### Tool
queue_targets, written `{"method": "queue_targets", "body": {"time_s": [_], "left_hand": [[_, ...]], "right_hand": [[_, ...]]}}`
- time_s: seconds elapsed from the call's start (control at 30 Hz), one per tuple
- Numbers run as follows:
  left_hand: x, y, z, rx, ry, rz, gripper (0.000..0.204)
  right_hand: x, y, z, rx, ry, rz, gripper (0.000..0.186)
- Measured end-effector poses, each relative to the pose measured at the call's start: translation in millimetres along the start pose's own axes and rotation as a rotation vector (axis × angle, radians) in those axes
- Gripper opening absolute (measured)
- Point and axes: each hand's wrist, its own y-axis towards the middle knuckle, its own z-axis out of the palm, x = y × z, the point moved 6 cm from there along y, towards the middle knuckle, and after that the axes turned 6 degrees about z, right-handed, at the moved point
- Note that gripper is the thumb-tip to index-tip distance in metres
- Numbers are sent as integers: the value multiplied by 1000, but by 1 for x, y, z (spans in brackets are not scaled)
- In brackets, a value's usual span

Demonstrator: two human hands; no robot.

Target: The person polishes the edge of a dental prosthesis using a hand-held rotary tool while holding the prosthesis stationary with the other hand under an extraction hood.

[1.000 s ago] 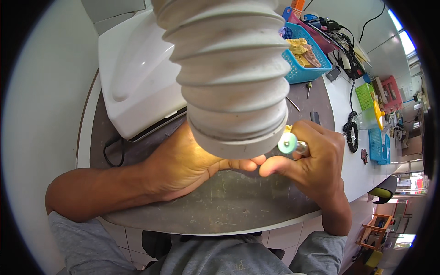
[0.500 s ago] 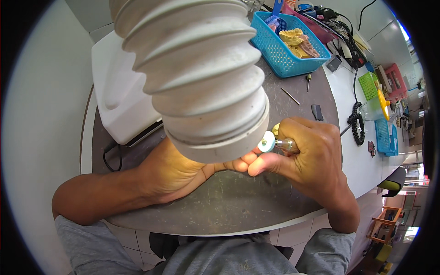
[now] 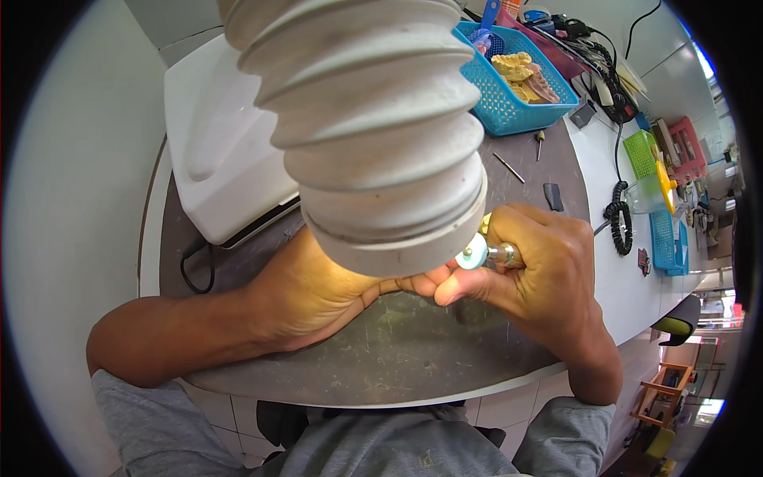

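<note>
My right hand [image 3: 548, 278] is closed round a metal rotary handpiece [image 3: 505, 255], which carries a round pale-cyan disc [image 3: 472, 251] at its tip, lit beside the rim of a white ribbed hose [image 3: 373, 159]. My left hand [image 3: 318, 294] lies palm side inward under the hose, fingertips curled beside my right thumb; what it holds is hidden. A small yellow piece [image 3: 484, 222] shows just behind the disc, partly covered. The hands are over a dark, scratched work mat [image 3: 373, 350].
A white machine [image 3: 211, 159] stands left. Behind are a blue basket [image 3: 509, 115] of yellow and pink dental casts, a thin rod [image 3: 509, 168], a small green-handled tool [image 3: 540, 145] and a grey block [image 3: 553, 196]. A coiled cord [image 3: 620, 226] and coloured baskets [image 3: 668, 242] line the right.
Since a second ago the view shifted, showing more of the blue basket. Both hands stay in much the same pose, with the disc turned slightly differently against the hose rim.
</note>
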Motion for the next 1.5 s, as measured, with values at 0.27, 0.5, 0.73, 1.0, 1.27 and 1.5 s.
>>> {"method": "queue_targets", "body": {"time_s": [0.27, 0.5, 0.73, 1.0, 1.27, 1.5], "left_hand": [[1, -1, -4, 9, 49, -16, 21], [-1, 0, -1, -14, 25, 5, 25], [-3, -1, -1, -26, 64, 9, 29], [-1, -2, -3, -14, 78, 1, 28], [-2, -1, -6, 2, 133, 21, 24], [-4, -2, -5, 1, 171, 26, 24]], "right_hand": [[2, 0, 0, 17, -3, 0, 49], [-2, -1, -1, -18, -12, 20, 54], [-2, -1, 0, -5, -15, 33, 57], [-2, -1, 0, 2, -16, 12, 52], [1, -2, -1, 20, -28, -19, 51], [2, -2, -1, 26, -29, -23, 52]]}}
